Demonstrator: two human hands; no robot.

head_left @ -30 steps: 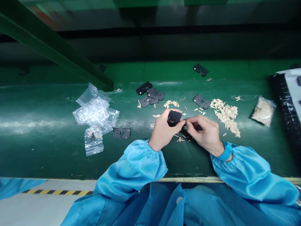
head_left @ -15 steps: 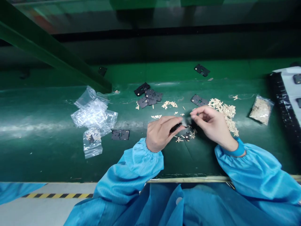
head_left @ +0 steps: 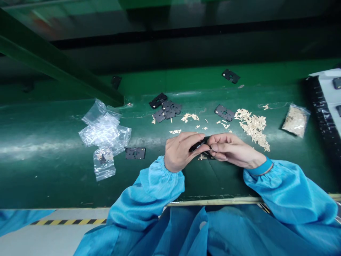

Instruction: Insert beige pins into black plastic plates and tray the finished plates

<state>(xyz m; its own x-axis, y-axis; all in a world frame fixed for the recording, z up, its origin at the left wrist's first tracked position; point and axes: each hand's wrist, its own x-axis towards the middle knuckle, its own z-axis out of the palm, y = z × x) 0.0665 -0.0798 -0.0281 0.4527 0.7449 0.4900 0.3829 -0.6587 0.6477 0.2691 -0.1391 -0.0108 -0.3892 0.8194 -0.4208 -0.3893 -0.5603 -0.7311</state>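
Note:
My left hand [head_left: 179, 151] grips a black plastic plate [head_left: 199, 143] between thumb and fingers, tilted so that mostly its edge shows. My right hand [head_left: 230, 148] pinches the plate's right end, its fingertips meeting those of the left. Whether a small piece sits between the right fingers is hidden. Below the hands lie a few small cream strips [head_left: 203, 156] and something dark, partly covered. A large pile of cream pieces [head_left: 252, 124] lies right of the hands, and a smaller pile [head_left: 190, 117] lies beyond them.
Several black plates [head_left: 170, 108] overlap at centre back; single ones lie at left [head_left: 135, 153], right [head_left: 224, 112] and far back [head_left: 230, 76]. Clear zip bags [head_left: 102, 124] heap at left. A filled bag [head_left: 296, 121] and a black-edged tray [head_left: 323, 106] stand right. A green post [head_left: 66, 67] rises back left.
My left hand has turned the plate from face-up to edge-on. My right hand moved away to the right, then came back to the plate's right end.

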